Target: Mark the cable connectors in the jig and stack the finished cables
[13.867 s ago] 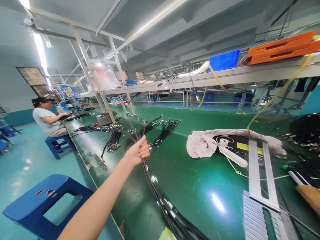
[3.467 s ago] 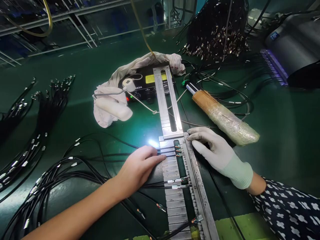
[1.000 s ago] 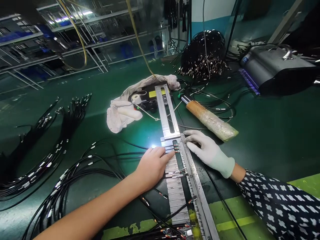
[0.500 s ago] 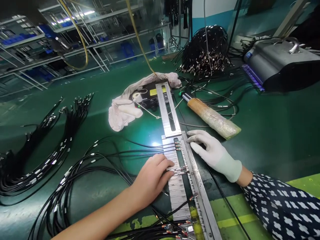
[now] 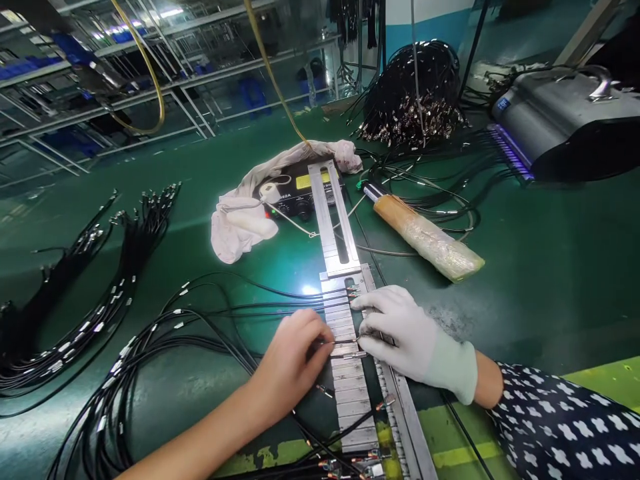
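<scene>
My bare left hand [image 5: 295, 353] pinches a thin black cable [image 5: 345, 342] over the slotted metal fixture [image 5: 353, 400]. The white-gloved right hand [image 5: 405, 330], mine too, reaches across the fixture's right rail. Its thumb and a finger close around the end of that same cable, hiding the tip; its index finger stretches toward the connector ends of the cables [image 5: 300, 303] lying across the upper slots. Just below my fingertips a metal connector [image 5: 350, 355] rests on the fixture. Farther down, another cable end [image 5: 385, 402] lies across it.
Black cable bundles [image 5: 120, 267] lie on the green table to the left. Beyond the fixture are a black control box [image 5: 295, 200], a pinkish cloth [image 5: 235, 233] and a wrapped handle tool [image 5: 425, 233]. At the right back stands a grey machine with purple light [image 5: 555, 127].
My right hand has moved left and down from the rail to the cable end by my left fingers. The left hand has shifted slightly left, still pinching. The view has moved a little.
</scene>
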`<action>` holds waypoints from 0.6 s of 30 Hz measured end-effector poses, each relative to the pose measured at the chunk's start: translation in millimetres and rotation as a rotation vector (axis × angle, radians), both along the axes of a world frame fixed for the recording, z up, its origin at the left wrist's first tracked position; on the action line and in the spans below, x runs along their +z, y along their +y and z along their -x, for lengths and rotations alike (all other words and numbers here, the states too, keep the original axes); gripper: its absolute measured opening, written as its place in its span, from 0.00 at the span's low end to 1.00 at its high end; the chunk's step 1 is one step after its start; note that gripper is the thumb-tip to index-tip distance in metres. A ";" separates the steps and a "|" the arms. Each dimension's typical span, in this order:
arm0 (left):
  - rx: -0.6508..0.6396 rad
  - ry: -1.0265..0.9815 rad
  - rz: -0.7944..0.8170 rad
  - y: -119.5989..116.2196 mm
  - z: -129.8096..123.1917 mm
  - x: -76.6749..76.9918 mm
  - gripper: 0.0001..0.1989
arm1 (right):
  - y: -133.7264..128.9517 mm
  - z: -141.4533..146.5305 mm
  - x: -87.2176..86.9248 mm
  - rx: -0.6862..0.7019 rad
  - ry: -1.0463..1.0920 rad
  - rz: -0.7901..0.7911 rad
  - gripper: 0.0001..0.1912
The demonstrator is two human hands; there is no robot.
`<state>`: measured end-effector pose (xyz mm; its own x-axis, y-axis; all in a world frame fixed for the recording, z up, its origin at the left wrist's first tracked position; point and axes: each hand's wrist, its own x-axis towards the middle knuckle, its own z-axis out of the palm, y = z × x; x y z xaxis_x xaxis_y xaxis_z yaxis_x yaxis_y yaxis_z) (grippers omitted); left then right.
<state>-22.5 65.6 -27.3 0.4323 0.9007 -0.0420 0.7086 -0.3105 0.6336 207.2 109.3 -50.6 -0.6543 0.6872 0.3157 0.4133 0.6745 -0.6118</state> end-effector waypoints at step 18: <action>-0.134 -0.049 -0.019 2.5 15.3 -12.5 0.10 | 9.5 -16.3 -9.2 -0.187 0.207 0.231 0.09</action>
